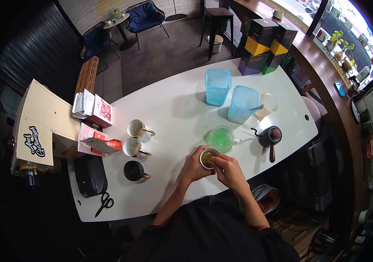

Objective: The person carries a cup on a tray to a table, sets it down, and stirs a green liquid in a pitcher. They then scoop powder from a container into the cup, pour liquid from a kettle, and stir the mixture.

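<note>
In the head view, my left hand (pixel 194 165) is wrapped round a small white cup (pixel 203 162) with yellowish liquid in it. My right hand (pixel 229 171) is at the cup's right rim, its fingers pinched together over the opening. Whatever those fingers hold, if anything, is too small to make out. Just beyond the cup stands a clear glass cup (pixel 221 138) with green liquid and a handle on its right. A dark gooseneck kettle (pixel 268 136) with a wooden handle sits to the right of my hands.
Two blue plastic containers (pixel 218 85) and a clear glass (pixel 268 104) stand further back on the white table (pixel 164 109). Two white mugs (pixel 134 147) and a black mug (pixel 133 171) are to the left. Scissors (pixel 104 203) lie near the front-left edge; stacked boxes (pixel 260 43) stand at the back right.
</note>
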A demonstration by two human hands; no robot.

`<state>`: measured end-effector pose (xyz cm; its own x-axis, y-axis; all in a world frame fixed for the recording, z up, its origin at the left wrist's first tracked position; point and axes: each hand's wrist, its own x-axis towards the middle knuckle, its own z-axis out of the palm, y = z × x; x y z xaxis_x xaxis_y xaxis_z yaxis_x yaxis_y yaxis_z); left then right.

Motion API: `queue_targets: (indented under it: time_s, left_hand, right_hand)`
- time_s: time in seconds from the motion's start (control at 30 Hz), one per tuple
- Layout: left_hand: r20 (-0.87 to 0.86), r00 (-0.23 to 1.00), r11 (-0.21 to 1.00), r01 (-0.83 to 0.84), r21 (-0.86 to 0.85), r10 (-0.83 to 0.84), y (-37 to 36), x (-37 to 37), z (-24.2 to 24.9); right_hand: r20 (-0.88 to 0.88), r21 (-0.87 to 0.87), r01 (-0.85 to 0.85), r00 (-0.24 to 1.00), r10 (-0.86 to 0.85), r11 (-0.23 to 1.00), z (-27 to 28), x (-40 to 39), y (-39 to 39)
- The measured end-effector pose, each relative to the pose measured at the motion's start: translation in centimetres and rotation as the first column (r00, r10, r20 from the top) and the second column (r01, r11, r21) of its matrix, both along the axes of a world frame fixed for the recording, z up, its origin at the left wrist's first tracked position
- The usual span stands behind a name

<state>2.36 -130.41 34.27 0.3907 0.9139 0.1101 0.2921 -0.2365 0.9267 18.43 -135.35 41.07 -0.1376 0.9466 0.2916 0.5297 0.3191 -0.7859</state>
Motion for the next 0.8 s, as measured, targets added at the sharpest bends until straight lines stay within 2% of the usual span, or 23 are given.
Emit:
queue_targets:
  time_s: [0.07, 0.13, 0.27, 0.33, 0.47, 0.53, 0.67, 0.8]
  left_hand:
    - [0.000, 1.000, 1.000, 0.004, 0.005, -0.004, 0.1, -0.1, 0.0]
    - [0.022, 1.000, 1.000, 0.006, -0.003, -0.006, 0.1, -0.1, 0.0]
    - [0.020, 1.000, 1.000, 0.009, 0.030, -0.010, 0.1, -0.1, 0.0]
    - [0.016, 1.000, 1.000, 0.003, 0.030, -0.004, 0.1, 0.0, -0.1]
    - [0.025, 1.000, 1.000, -0.002, 0.017, 0.001, 0.1, 0.0, 0.0]
    - [0.016, 1.000, 1.000, -0.007, 0.004, 0.007, 0.0, 0.1, 0.2]
    - [0.038, 0.999, 1.000, 0.011, -0.006, -0.011, 0.1, -0.1, 0.0]
    - [0.043, 0.999, 0.999, 0.011, 0.030, -0.012, 0.0, 0.0, -0.1]
  right_hand:
    - [0.002, 0.004, -0.018, 1.000, 0.018, 1.000, 0.2, 0.3, 0.0]
    - [0.102, -0.043, 0.054, 0.994, -0.050, 0.998, 0.5, 0.5, 0.0]
    - [0.099, -0.044, 0.131, 0.987, -0.126, 0.990, 0.3, 0.1, 0.2]
    - [0.046, 0.038, 0.139, 0.989, -0.140, 0.990, -0.2, -0.3, 0.4]
    - [0.029, 0.021, 0.094, 0.995, -0.094, 0.995, -0.3, -0.5, 0.3]
    - [0.015, -0.020, 0.002, 1.000, -0.002, 1.000, 0.0, -0.2, 0.1]
    - [0.066, -0.024, 0.003, 0.998, -0.001, 1.000, 0.9, 0.7, -0.4]
    - [-0.012, -0.051, 0.075, 0.997, -0.076, 0.996, 2.4, 1.4, -0.8]
